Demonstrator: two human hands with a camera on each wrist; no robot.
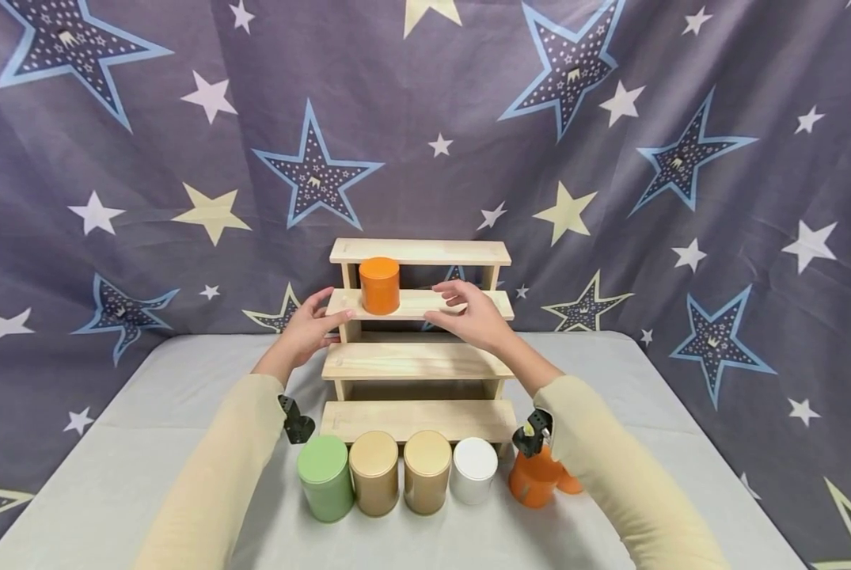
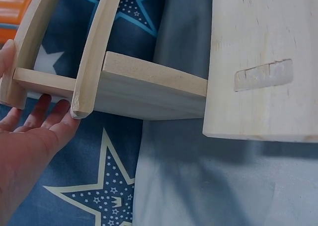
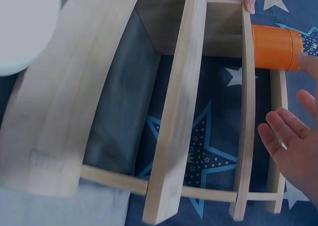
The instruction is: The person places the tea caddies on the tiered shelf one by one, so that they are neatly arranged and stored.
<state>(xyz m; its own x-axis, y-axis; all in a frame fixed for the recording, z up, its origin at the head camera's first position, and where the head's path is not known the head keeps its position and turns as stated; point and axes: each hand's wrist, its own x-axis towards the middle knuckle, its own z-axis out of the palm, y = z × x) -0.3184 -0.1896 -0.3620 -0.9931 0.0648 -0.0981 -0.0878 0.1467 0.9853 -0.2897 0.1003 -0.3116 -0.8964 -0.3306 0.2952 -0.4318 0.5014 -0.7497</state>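
Note:
An orange canister (image 1: 380, 286) stands upright on the second board from the top of a wooden stepped shelf (image 1: 418, 361), left of its middle. My left hand (image 1: 307, 331) grips that board's left end. Its thumb lies on the board, and its fingers (image 2: 49, 117) are against the side of the frame. To the right of the canister, my right hand (image 1: 472, 318) hovers over the same board, its fingers apart and lightly bent, holding nothing. A gap shows between this hand and the canister in the head view.
In front of the shelf stand a green canister (image 1: 325, 478), two gold canisters (image 1: 374, 473) and a white canister (image 1: 474, 470). Orange items (image 1: 533, 478) lie partly hidden by the right sleeve. A star-patterned cloth (image 1: 425, 127) hangs behind the grey-white table (image 1: 147, 443).

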